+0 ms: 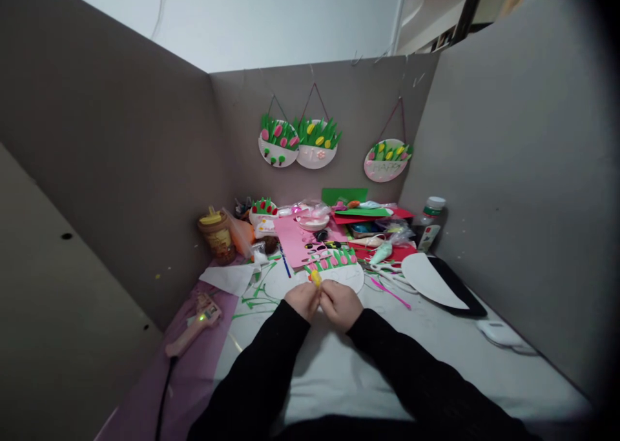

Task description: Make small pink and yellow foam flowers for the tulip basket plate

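Note:
My left hand [303, 300] and my right hand [341, 304] meet above the white table, fingers closed and pinched together. A small yellow piece [316, 277] with a bit of orange at its left side sticks up from between the fingertips. What it is made of cannot be made out, and its lower end is hidden by my fingers. Just behind the hands lies a white paper plate [345, 277] with pink tulips and green leaves along its upper edge. A pink sheet [292, 237] is beyond it.
A pink glue gun [194, 330] with a lit green light lies left. Green strips [259, 302], scissors [394, 275] and a pink stick [393, 294] surround the plate. A brown cup [217, 239] and a bottle [430, 225] stand by the side panels. Decorated plates [317, 157] hang behind.

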`<state>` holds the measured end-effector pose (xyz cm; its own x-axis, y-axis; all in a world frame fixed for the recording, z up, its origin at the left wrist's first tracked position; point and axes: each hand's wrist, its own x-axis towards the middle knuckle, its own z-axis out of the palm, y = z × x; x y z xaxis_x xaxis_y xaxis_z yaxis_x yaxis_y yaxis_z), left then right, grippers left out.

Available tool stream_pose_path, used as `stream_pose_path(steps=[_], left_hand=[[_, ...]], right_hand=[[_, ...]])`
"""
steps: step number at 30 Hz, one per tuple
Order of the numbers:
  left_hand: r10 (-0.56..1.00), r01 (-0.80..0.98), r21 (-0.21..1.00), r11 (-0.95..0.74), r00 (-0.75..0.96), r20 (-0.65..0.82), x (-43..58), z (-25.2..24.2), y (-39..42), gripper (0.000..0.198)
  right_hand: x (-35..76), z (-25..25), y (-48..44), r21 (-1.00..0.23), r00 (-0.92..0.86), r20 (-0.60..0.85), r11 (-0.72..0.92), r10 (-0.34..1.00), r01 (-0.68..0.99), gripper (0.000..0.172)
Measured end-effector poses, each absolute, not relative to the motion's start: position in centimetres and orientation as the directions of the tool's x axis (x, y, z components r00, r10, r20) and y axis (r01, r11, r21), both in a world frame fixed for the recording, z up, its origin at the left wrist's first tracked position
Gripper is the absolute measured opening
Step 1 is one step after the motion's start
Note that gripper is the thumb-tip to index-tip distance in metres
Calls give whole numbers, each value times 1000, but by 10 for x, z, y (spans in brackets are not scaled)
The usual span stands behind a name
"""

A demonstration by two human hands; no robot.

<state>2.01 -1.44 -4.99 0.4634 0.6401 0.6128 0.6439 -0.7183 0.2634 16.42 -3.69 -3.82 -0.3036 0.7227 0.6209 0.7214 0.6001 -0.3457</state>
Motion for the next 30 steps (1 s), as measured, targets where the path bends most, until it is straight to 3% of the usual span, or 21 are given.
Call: stream_pose_path(steps=[8, 12, 14, 17, 20, 22, 24, 26, 30], left_hand=[[613, 608, 301, -735, 406, 678, 17, -45, -20, 28], [646, 619, 323, -716, 413, 642, 17, -43, -25, 27], [646, 611, 339, -715, 393, 654, 17, -41, -25, 27], [536, 579, 275, -768, 346, 770, 15, -38, -21, 25], [422, 589, 147, -795, 362, 831, 14, -37, -15, 59], [462, 606, 130, -784, 432, 774, 12, -40, -12, 69], [542, 601, 181, -779, 499, 676, 10, -44, -9, 61], [599, 577, 264, -773, 524, 606, 8, -50, -6, 52], [641, 547, 366, -753, 481, 598, 4, -58, -1, 52]], right_hand=[[163, -32, -33, -183, -290, 742, 599, 605, 780, 16], [171, -31, -31, -260, -148, 746, 489, 649, 833, 15], [175, -29, -31, -315, -153, 729, 525, 668, 790, 17], [176, -26, -33, -506, -123, 667, 567, 735, 650, 19], [174, -23, -34, -701, -169, 545, 557, 821, 447, 19], [173, -22, -35, -765, -275, 483, 554, 831, 330, 18], [172, -21, -35, -765, -329, 472, 565, 818, 308, 18], [174, -21, -34, -718, -284, 497, 572, 820, 396, 18], [178, -21, -34, -666, -164, 545, 543, 822, 512, 17]])
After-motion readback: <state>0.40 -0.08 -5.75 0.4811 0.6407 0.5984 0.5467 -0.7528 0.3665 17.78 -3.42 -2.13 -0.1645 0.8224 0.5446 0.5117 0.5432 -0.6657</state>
